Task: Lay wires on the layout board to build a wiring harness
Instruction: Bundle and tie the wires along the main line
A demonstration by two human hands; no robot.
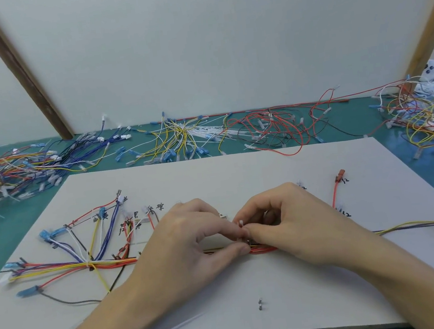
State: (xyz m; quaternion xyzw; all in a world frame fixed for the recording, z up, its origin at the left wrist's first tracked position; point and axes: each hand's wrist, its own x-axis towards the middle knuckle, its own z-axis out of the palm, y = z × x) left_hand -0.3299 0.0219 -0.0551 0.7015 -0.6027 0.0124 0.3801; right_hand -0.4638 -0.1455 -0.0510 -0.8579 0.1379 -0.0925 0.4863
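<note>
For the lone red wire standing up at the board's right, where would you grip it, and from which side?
Grip the red wire on its bare mid-length, coming from the right. It runs nearly straight up the board with a bulky terminal at its far end, and the right hand crowds its left side, so the right is the open side.

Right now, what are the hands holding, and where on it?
Both hands, left hand and right hand, pinch a small white cable tie by its end above the wire bundle at mid-board.
</note>
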